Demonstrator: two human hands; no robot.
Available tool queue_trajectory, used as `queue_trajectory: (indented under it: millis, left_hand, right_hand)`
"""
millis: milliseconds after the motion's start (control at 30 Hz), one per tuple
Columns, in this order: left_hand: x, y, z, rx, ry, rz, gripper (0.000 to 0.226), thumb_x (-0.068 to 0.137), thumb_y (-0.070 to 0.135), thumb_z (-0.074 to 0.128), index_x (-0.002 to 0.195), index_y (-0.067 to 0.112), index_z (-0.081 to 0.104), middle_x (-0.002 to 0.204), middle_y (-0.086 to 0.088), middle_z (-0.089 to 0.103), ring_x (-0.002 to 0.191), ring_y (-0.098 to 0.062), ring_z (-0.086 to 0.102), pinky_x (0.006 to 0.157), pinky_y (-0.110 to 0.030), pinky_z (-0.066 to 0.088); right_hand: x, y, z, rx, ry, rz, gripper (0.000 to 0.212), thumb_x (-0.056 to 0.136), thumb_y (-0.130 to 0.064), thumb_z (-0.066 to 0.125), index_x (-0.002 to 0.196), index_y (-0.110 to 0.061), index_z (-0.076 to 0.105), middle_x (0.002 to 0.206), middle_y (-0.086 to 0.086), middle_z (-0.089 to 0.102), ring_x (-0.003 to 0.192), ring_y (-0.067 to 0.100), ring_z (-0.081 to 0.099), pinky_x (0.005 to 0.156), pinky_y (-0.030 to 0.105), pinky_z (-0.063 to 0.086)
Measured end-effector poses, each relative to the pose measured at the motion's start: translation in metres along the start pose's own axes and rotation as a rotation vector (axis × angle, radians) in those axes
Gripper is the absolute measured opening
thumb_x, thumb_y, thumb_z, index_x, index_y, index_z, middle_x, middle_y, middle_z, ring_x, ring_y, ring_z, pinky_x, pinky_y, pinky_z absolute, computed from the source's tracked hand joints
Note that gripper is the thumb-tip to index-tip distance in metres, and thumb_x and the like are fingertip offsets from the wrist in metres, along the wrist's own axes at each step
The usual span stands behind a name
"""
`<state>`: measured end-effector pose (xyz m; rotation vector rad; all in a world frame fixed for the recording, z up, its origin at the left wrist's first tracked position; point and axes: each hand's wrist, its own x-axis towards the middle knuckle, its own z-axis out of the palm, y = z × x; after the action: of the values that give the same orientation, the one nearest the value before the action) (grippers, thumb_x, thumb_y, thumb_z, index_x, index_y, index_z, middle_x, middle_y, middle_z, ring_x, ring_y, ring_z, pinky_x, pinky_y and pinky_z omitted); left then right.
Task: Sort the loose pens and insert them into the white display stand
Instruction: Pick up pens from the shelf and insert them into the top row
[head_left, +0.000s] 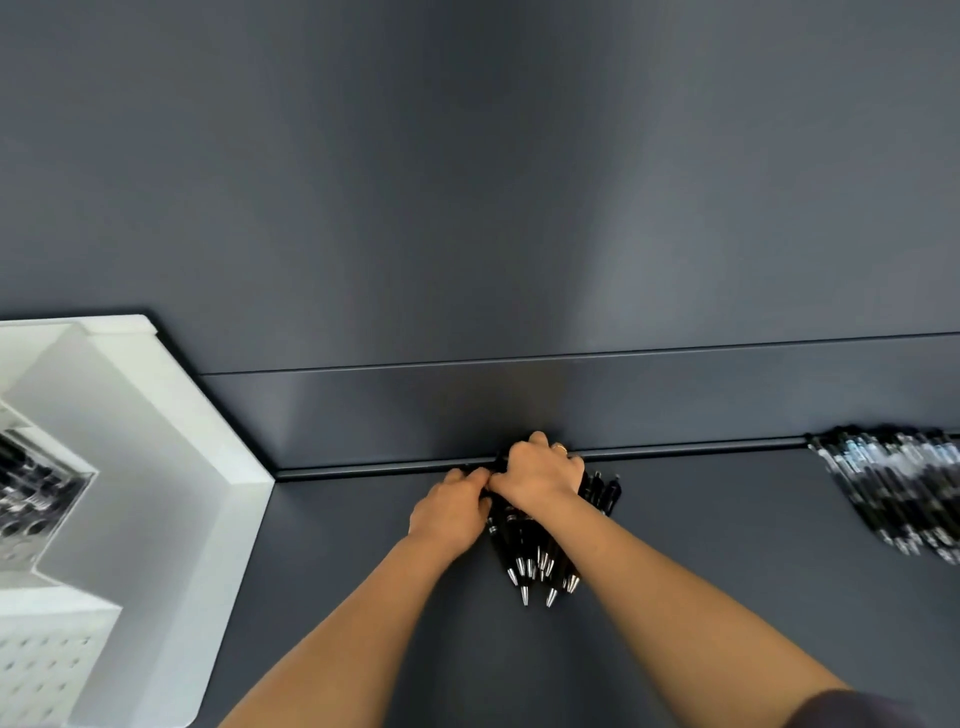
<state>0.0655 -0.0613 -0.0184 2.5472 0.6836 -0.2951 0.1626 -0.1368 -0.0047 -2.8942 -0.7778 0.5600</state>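
a bundle of black pens (525, 543) with silver tips lies on the dark table (701, 561), tips toward the person. the right hand (540, 475) curls its fingers (539, 440) over the bundle's far end, gripping it. the left hand (449, 512) pinches it alongside. the white display stand (156, 441) sits well left of the fingers.

Both hands are on the bundle of black pens (524, 545): right hand (540, 475) curled over the top, left hand (451, 512) pinching right beside it. Silver tips poke out below the fingers. Second pen pile (898, 493) well right of them, white display stand (171, 415) off left.
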Motion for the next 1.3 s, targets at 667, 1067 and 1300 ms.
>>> queue_trajectory:
  millis: [667, 1067, 1300]
  left_hand:
    - [-0.016, -0.008, -0.032, -0.715, 0.224, -0.067, 0.054, 0.089, -0.007, 0.044, 0.137, 0.014, 0.031, 0.075, 0.002, 0.049, 0.063, -0.018, 0.054, 0.055, -0.022, 0.046]
    - [-0.057, -0.006, -0.074, -0.808, 0.542, 0.042, 0.017, 0.097, 0.01, 0.042, 0.108, 0.015, 0.055, 0.078, -0.002, 0.058, 0.061, -0.011, 0.052, 0.054, -0.017, 0.044]
    - [-0.11, -0.041, -0.13, -0.747, 0.835, 0.074, 0.013, 0.093, 0.009, 0.05, 0.1, 0.019, 0.054, 0.076, 0.012, 0.057, 0.054, -0.01, 0.058, 0.054, -0.019, 0.052]
  right_hand:
    - [-0.015, -0.009, -0.019, 0.578, -0.001, -0.173, 0.013, 0.079, -0.014, 0.061, 0.091, -0.017, 0.056, 0.074, 0.0, 0.059, 0.08, 0.024, 0.06, 0.074, 0.031, 0.047]
    - [-0.054, -0.043, -0.058, 0.963, -0.005, -0.398, 0.017, 0.097, -0.024, 0.048, 0.097, -0.01, 0.058, 0.073, 0.006, 0.057, 0.043, 0.011, 0.057, 0.039, 0.02, 0.046]
    - [-0.086, -0.117, -0.084, 0.913, 0.159, -0.624, 0.018, 0.093, -0.026, 0.054, 0.082, -0.017, 0.066, 0.051, -0.01, 0.05, 0.042, 0.008, 0.048, 0.051, 0.02, 0.039]
